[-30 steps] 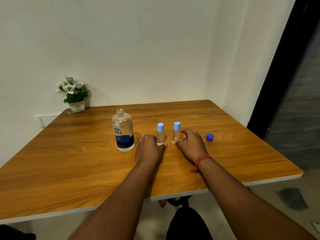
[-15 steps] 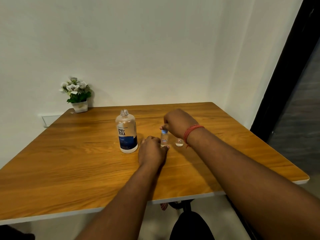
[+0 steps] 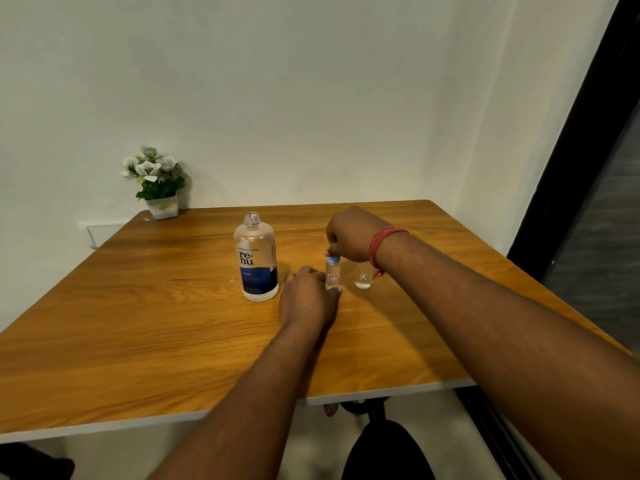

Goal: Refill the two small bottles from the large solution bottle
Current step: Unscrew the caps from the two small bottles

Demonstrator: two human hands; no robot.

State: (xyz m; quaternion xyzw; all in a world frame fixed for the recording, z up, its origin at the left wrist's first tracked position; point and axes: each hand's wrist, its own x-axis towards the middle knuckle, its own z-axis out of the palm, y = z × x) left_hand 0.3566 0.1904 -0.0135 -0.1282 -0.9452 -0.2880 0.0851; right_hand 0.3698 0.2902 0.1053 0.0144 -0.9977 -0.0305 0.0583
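The large solution bottle (image 3: 257,261), clear with a blue label and no cap, stands upright mid-table. To its right stand two small clear bottles. My left hand (image 3: 308,299) grips the base of the left small bottle (image 3: 333,276). Above it, my right hand (image 3: 349,235) pinches that bottle's light blue cap (image 3: 333,260). The right small bottle (image 3: 363,280) stands beside it, its top hidden behind my right wrist. The large bottle's cap is hidden from view.
A wooden table (image 3: 156,323) with a white edge fills the view. A small potted plant (image 3: 156,181) with white flowers sits at the back left corner by the wall. A dark chair (image 3: 384,452) shows below the front edge.
My right hand left the right small bottle, rose and crossed to the left small bottle's cap, where it now pinches. My left hand stays on that bottle's base. The view shifted slightly.
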